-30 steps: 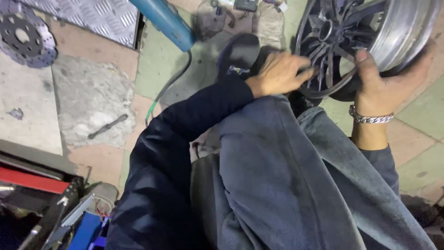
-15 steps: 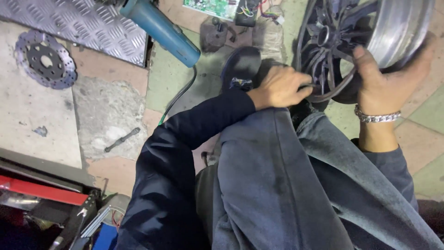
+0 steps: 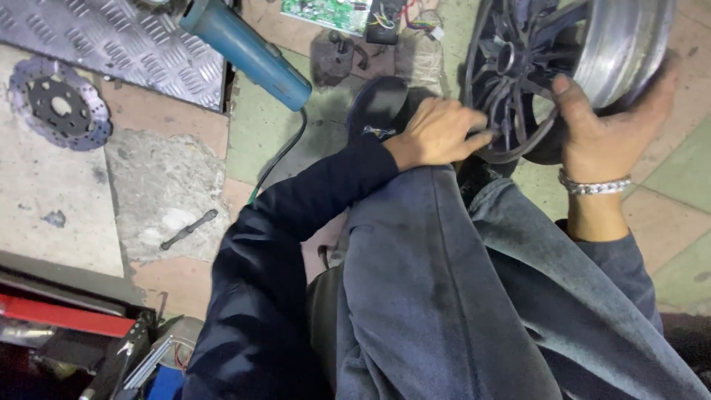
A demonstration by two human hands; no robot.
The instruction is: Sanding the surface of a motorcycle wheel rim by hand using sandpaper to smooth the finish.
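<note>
We brace the wheel upright at the far right, just past our knee. Our right hand clasps its rim to steady it; our left hand curls fingers around a spoke. A grinder and brake disc lie left.

A wheel stands at upper right, between both hands; a grinder lies left of it, a brake disc farther left.
</note>
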